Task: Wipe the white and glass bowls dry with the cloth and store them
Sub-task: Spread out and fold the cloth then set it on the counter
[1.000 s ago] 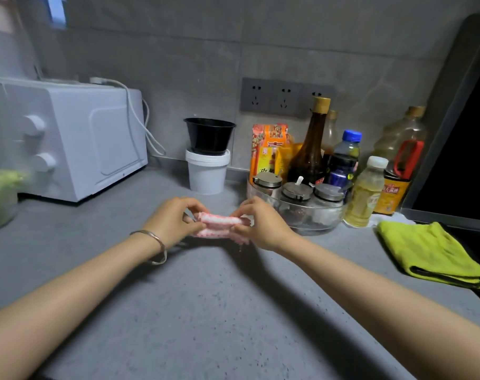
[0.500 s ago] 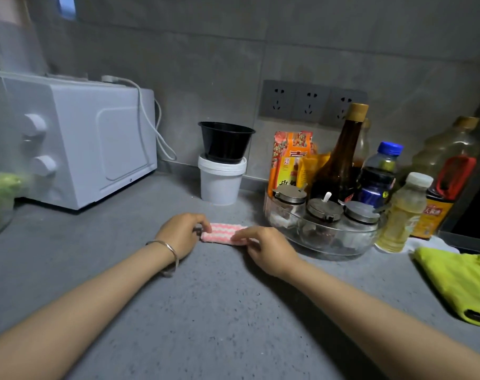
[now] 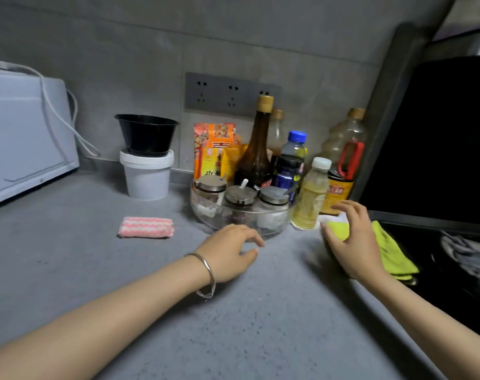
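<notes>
Your pink cloth [image 3: 146, 227] lies folded flat on the surface [image 3: 96, 270], left of the tray [image 3: 280, 225] of jars and apart from it. Your left hand [image 3: 230, 250] is just in front of the tray, its grip loose and empty. Your right hand [image 3: 348, 237], right of the tray, spreads its fingers, empty, over the yellow cloth [image 3: 389, 248]

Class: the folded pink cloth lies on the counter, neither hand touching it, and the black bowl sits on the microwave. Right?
No. The head view shows the black bowl on the white tub, not the microwave. The pink cloth does lie on the counter, left hand and right hand off it.
</notes>
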The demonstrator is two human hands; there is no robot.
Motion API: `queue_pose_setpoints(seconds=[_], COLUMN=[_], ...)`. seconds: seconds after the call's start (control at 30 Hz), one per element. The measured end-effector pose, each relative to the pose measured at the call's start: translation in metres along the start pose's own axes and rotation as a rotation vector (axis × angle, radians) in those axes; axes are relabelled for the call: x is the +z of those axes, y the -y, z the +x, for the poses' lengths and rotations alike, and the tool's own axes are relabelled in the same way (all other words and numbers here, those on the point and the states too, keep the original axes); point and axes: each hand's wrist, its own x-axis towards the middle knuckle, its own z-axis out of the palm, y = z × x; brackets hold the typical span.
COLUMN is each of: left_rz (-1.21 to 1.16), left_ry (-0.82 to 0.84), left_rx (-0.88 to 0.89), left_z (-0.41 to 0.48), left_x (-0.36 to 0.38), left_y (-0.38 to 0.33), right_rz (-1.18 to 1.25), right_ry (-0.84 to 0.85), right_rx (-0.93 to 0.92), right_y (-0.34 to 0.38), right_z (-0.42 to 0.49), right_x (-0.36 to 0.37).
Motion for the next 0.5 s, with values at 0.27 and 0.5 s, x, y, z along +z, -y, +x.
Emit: queue_pose_setpoints(seconds=[0.27, 0.5], left_rz=[-0.026, -0.024], left_ry=[0.009, -0.049], left_rx=[-0.036, -0.136], left_z=[0.045, 0.012], left_x=[0.054, 0.043], left_y=[-0.050, -0.049], right_rz=[-0.501, -0.445], right_ry=[0.639, 0.629], right_rx=[0.488, 0.332], right_y=[-0.078, -0.079], right_z=[0.024, -0.008], right_x=[-0.006, -0.035])
